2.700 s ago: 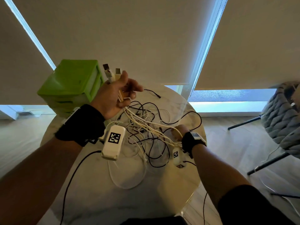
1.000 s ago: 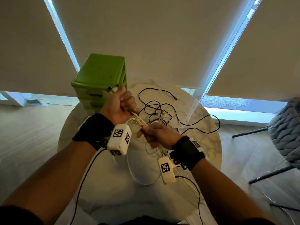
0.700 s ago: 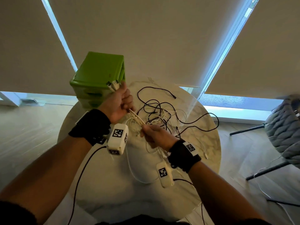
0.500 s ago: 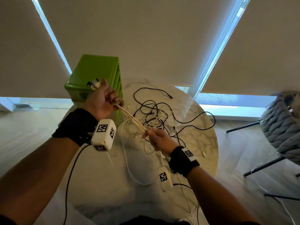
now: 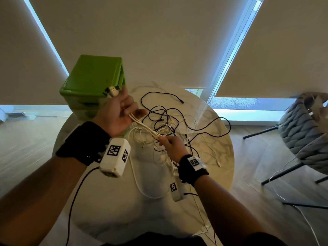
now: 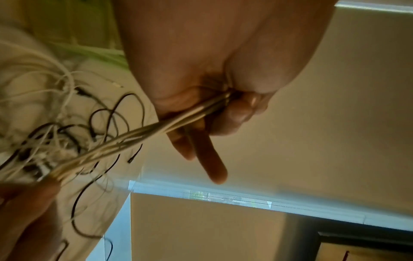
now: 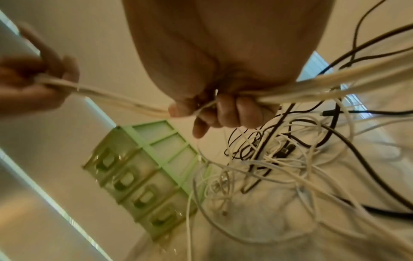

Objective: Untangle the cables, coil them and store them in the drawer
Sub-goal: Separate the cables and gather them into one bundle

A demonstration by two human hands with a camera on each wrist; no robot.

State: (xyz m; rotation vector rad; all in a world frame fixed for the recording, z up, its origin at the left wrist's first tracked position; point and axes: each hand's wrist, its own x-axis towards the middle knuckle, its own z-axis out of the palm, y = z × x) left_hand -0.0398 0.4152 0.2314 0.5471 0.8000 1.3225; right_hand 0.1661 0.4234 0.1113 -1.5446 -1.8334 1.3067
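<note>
over marble table (image 5: 220, 139), white cables (image 5: 145, 129) run taut from my left hand (image 5: 118, 112) down-right to my right hand (image 5: 173, 145), both clenched round them.

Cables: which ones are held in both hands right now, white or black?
The white cables: a bundle runs taut from the left hand to the right hand. The black cables lie loose on the table.

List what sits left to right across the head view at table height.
Green drawer unit → left hand holding the white cables → right hand → black cable loop → grey chair.
</note>
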